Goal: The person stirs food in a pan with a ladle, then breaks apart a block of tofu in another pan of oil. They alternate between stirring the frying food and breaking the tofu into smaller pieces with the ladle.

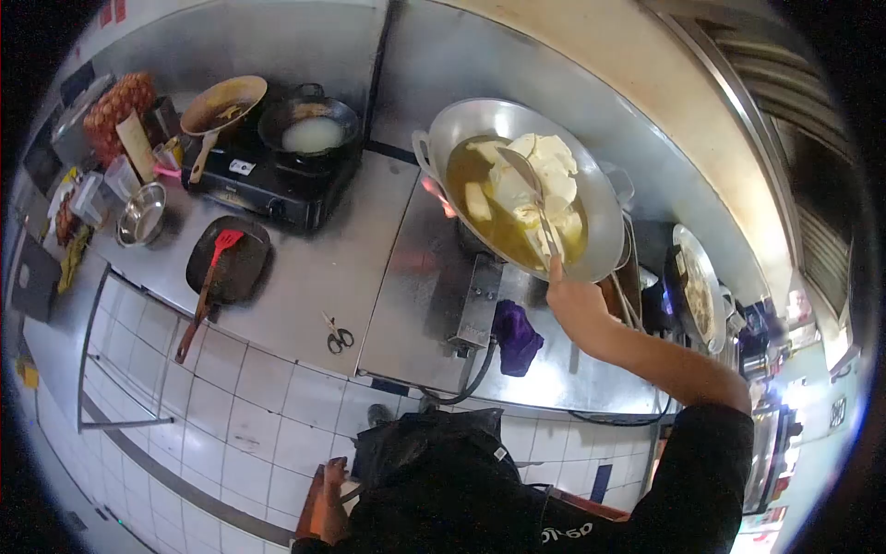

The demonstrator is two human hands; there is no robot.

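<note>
My right hand (581, 312) is closed around the handle of a metal ladle (522, 172), with a finger stretched along it. The ladle reaches into a large two-handled wok (600, 242), its rounded head against pale, creamy lumps of fat (546, 166) that look like butter or margarine. Yellow liquid (469, 166) surrounds the lumps. Flame shows at the wok's left side, over a burner. Low by my body, my left hand (334, 478) hangs beside an orange-brown surface; its fingers are too small and partly hidden to read.
A purple cloth (518, 338) lies by the burner's control box (480, 300). Scissors (338, 336) and a square pan (231, 275) with a red spatula (221, 247) rest on the left counter. Behind are a portable stove (268, 189), two pans and a steel bowl (142, 214). Another wok (699, 286) stands right.
</note>
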